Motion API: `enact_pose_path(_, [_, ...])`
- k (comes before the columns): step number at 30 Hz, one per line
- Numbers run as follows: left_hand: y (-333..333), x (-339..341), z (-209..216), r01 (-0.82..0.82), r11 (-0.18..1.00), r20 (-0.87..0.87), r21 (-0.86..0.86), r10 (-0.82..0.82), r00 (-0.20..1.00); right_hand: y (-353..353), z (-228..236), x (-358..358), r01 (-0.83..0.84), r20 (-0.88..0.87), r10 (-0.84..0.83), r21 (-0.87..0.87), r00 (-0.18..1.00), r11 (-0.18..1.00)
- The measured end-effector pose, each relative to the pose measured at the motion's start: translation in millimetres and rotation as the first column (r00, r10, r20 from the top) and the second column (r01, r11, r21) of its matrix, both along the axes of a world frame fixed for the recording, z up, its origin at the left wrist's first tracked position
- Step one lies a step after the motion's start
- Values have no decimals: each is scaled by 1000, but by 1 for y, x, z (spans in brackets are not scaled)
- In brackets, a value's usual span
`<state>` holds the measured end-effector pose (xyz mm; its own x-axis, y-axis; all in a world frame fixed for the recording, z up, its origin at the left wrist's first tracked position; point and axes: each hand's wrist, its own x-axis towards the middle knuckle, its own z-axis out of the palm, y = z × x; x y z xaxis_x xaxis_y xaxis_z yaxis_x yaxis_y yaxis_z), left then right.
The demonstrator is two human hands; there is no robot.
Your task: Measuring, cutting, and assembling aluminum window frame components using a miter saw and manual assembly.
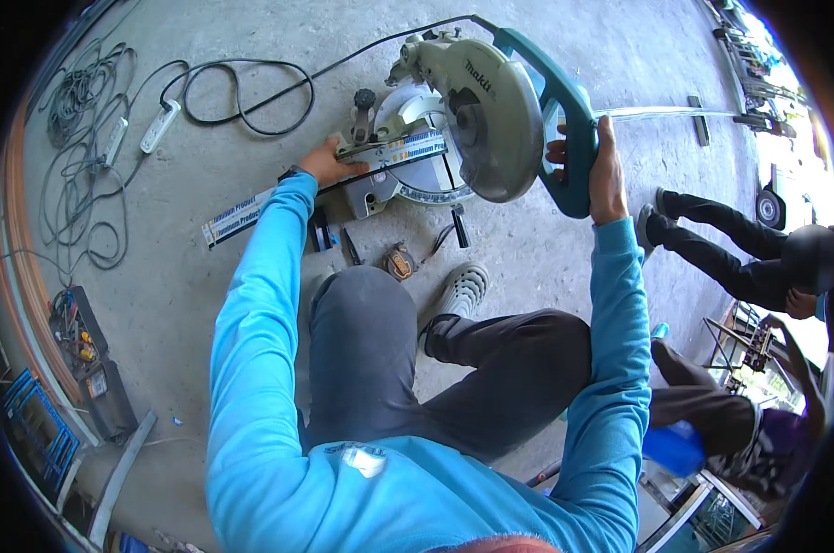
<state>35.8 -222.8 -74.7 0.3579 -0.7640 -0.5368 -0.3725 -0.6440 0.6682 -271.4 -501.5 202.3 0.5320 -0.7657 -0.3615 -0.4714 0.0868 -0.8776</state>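
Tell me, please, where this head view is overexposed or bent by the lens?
Head view: daylight blows out the upper right corner behind the seated person; fisheye curves the long strip under the left hand and darkens the rim; the saw and right hand are evenly lit and sharp.

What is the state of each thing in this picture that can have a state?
Mitre saw: head raised, blade above the bar.
Aluminium bar: lying across the saw base.
Left hand: pressing the bar down.
Right hand: closed on the saw's teal handle.
Power strip: on the floor, cable attached.
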Motion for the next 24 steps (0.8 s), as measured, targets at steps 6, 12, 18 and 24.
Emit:
enact_pose_path(6, [-6,-3,6,-7,977,110,212,-17,994,6,-11,-7,8,-10,-9,-79,1000,997])
enact_pose_path(12, [-9,-2,-4,2,994,78,109,-11,997,6,-11,-8,-2,-15,1,-71,1000,997])
enact_pose_path(18, [-6,-8,2,-33,996,107,82,24,994,10,-12,-8,-27,-6,27,-93,1000,995])
enact_pose_path(24, [-7,-9,3,-42,996,181,80,27,983,10,-13,-10,-34,-35,28,-171,999,985])
